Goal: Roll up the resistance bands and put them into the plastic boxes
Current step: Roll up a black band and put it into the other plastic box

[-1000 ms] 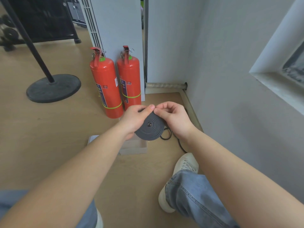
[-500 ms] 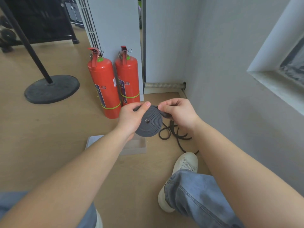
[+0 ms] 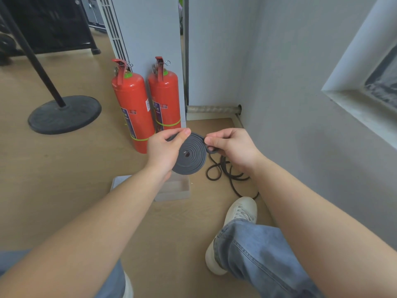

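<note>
Rolling is well advanced, we judge: our left hand (image 3: 166, 150) pinches the coiled resistance band (image 3: 190, 157) in the air, and our right hand (image 3: 233, 147) pinches its loose tail (image 3: 227, 175), which trails on the floor. Below, the plastic box (image 3: 171, 188) holds no band that we can see.

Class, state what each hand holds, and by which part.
Left hand grips the rolled band by its rim; right hand pinches the band's unrolled tail beside the coil.
</note>
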`<state>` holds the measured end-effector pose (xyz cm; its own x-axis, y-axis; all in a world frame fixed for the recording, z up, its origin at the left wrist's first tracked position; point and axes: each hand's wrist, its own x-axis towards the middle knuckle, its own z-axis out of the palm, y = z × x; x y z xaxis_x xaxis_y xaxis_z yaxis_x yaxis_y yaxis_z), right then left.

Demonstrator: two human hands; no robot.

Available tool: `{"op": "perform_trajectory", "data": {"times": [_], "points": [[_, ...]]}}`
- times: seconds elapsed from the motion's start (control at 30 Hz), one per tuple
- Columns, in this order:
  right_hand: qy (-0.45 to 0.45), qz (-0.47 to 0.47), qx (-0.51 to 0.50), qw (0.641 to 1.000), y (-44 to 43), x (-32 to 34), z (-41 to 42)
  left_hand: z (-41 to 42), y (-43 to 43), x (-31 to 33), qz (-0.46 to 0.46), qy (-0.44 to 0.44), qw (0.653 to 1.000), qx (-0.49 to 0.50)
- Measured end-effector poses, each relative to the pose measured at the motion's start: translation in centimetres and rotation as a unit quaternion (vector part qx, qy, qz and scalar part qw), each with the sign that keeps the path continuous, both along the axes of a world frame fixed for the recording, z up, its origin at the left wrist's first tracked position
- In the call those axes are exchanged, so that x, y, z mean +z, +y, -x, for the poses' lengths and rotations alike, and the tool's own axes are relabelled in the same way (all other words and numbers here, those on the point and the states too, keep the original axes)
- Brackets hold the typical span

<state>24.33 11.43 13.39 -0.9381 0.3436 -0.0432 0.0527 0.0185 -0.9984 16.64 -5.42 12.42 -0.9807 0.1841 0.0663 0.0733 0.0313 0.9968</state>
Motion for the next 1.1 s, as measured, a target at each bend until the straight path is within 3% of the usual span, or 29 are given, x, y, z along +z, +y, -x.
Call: {"op": "perform_trajectory", "data": {"times": [0.3, 0.47, 0.6, 0.97, 1.1], "points": [[0.022, 0.161, -0.032, 0.986, -1.8, -0.3, 0.1, -0.2, 0.4, 0.4, -0.085, -0.062, 0.994, 0.033], [0.052, 0.147, -0.063, 0.986, -2.8, -1.1, 0.4, -0.3, 0.5, 0.4, -0.121, -0.087, 0.987, 0.060], [0.060, 0.102, -0.031, 0.993, -3.5, -1.4, 0.2, -0.3, 0.4, 0.1, -0.150, -0.115, 0.979, 0.079], [0.041, 0.109, -0.087, 0.989, -4.4, -2.7, 1.7, 1.6, 0.4, -2.0, -0.161, -0.171, 0.967, 0.094], [-0.007, 0.126, -0.019, 0.992, -5.8, -3.8, 2.8, 3.2, -0.4, -3.6, -0.159, -0.230, 0.954, 0.107]]}}
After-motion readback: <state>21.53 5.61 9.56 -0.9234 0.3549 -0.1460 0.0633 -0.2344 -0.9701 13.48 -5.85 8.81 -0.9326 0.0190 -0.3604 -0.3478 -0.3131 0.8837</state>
